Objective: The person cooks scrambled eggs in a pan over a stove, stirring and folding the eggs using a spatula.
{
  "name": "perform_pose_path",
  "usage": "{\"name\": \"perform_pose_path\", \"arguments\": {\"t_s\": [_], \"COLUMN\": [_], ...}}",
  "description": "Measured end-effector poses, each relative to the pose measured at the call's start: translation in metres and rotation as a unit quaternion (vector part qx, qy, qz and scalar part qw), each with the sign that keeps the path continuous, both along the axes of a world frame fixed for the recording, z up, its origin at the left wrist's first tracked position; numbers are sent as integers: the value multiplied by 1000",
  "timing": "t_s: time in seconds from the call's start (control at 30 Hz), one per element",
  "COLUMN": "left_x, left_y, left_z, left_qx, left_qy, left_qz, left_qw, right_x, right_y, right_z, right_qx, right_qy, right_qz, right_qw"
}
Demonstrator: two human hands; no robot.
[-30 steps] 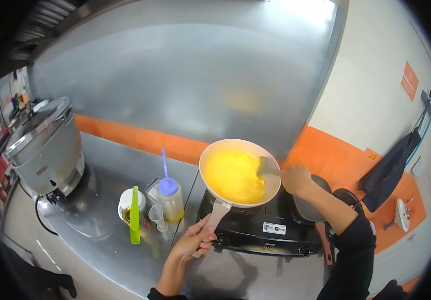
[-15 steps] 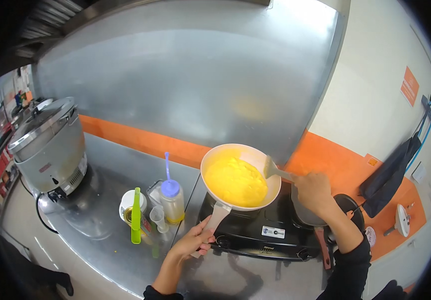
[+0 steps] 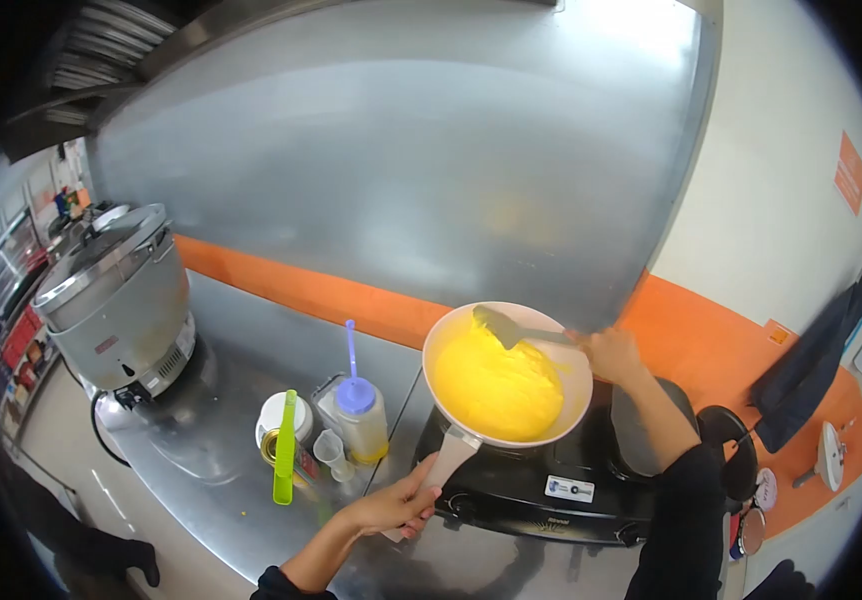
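My left hand (image 3: pixel 398 506) is closed round the pale handle of a frying pan (image 3: pixel 578 405), which is tilted over the left side of a black gas stove (image 3: pixel 521 510). Soft yellow egg (image 3: pixel 496 390) lies in the pan. My right hand (image 3: pixel 611 355) grips a grey spatula (image 3: pixel 536 334) by its handle, and the blade touches the egg at the pan's far side. The fingertips of my right hand are partly hidden.
Left of the stove stand a squeeze bottle (image 3: pixel 362 425) with a purple cap, a small clear cup (image 3: pixel 331 450) and a green utensil (image 3: pixel 285 455) across containers. A large rice cooker (image 3: pixel 121 310) is farther left. Dark pans (image 3: pixel 726 450) are at the right.
The spatula has swung from the pan's right side leftward to the far edge of the egg, with my right hand following. The whole view has shifted slightly. My left hand keeps its hold.
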State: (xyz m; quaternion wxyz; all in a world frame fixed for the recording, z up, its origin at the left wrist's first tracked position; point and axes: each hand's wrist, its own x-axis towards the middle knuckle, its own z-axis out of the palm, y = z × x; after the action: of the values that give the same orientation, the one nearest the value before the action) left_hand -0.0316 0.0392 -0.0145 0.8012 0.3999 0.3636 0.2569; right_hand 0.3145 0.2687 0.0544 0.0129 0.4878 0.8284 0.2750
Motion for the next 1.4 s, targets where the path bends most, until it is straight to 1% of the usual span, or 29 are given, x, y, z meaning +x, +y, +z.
{"name": "perform_pose_path", "arguments": {"t_s": [0.03,0.1,0.13,0.17,0.2,0.23,0.3,0.33,0.37,0.4,0.43,0.5,0.53,0.6,0.63,0.7,0.73,0.8,0.87,1.0,1.03,1.1,1.13,1.17,1.23,1.27,1.3,1.37,1.4], "left_x": [-1,-2,-1,0,1,2,3,3,3,2,2,2,2,2,1,2,2,1,2,3,3,2,2,1,-1,-3,-3,-3,-3], "left_y": [2,5,4,3,3,3,-1,-2,-2,-2,-2,-2,-2,-1,-1,-1,-1,-1,1,0,0,0,2,3,6,6,5,5,5], "left_z": [-2,0,3,4,5,5,6,9,10,9,6,4,6,7,7,5,4,2,-1,9,11,10,6,2,-5,-7,-7,-5,-3], "left_qx": [2,-3,-4,-7,-10,-6,-4,-6,-7,-6,-11,-18,-6,9,15,25,23,22,34,66,68,72,73,73,76,79,79,81,83], "left_qy": [-1,2,2,2,5,23,46,30,13,16,21,27,37,47,42,34,40,46,61,96,83,67,72,79,73,67,65,81,77], "left_qz": [-15,-28,-26,-24,-26,-12,-3,1,5,-2,9,11,13,10,6,6,14,22,23,11,-2,-12,-7,-3,-5,-6,-5,9,11], "left_qw": [1000,1000,1000,1000,1000,1000,999,1000,1000,1000,1000,999,999,999,999,999,999,998,997,993,994,995,995,994,994,995,995,993,993], "right_x": [-6,-9,-14,-20,-26,-30,-33,-35,-37,-35,-28,-15,-11,-5,-1,5,7,11,1,-52,-62,-78,-86,-84,-73,-61,-51,-34,-29], "right_y": [12,28,30,31,27,20,-1,-17,-36,-52,-63,-80,-87,-98,-100,-98,-97,-94,-91,-96,-94,-93,-96,-93,-74,-68,-73,-92,-104], "right_z": [5,18,25,30,35,42,63,79,96,112,127,155,169,190,191,190,187,169,120,60,45,24,24,22,19,24,30,55,74], "right_qx": [1,-82,-81,-110,-141,-145,-166,-165,-144,-123,-123,-197,-197,-351,-348,-482,-478,-595,-678,-657,-658,-590,-573,-573,-602,-622,-622,-565,-528], "right_qy": [3,34,36,45,56,61,32,38,15,-11,-9,78,80,56,57,46,44,125,231,357,353,474,508,508,616,656,654,586,501], "right_qz": [7,64,64,88,112,110,137,133,117,100,93,59,53,2,0,-138,-136,-160,-143,-85,-81,-106,-144,-146,-210,-236,-237,-143,-131], "right_qw": [1000,994,994,989,982,982,976,977,983,987,988,976,976,935,936,864,867,778,683,658,660,645,626,627,463,357,359,564,673]}}
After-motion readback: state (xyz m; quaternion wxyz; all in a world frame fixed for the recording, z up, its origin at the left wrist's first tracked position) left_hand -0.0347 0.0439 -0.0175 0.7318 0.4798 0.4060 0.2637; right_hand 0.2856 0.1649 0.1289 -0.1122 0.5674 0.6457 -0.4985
